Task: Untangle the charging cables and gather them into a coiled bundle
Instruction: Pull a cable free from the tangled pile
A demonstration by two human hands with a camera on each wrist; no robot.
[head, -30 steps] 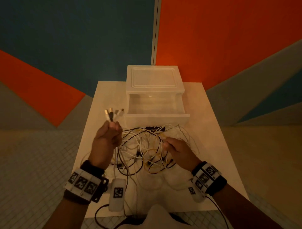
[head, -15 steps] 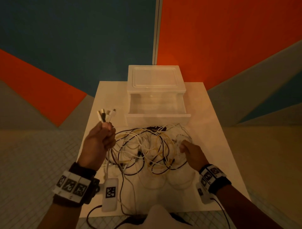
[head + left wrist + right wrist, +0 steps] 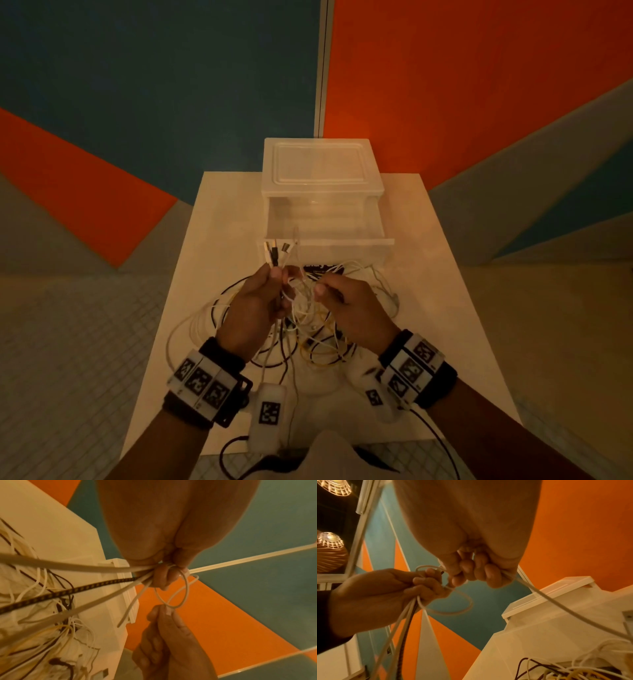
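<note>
Both hands raised together above the table (image 3: 219, 219), just in front of the drawer box. Left hand (image 3: 255, 310) fisted round a bunch of cable ends (image 3: 276, 251), plugs sticking up past the knuckles toward the drawer front; at least 3 pale leads and 1 dark braided lead (image 3: 68, 590) run down from the fist to the heap. Small white loop (image 3: 178, 592) hangs off the left fingers (image 3: 426, 584), seen in both wrist views. Right hand (image 3: 349, 308) close beside, almost touching; thumb and forefinger pinch that loop, remaining fingers curled round a white cable (image 3: 559, 604) that trails down to the pile. Tangle of charging cables (image 3: 308, 329), white, black and yellow, lies on the table under and between the hands, strands spreading out on the left side. Behind it stands a translucent drawer box (image 3: 318, 171), drawer (image 3: 329, 241) pulled open. Marker bands on both wrists.
</note>
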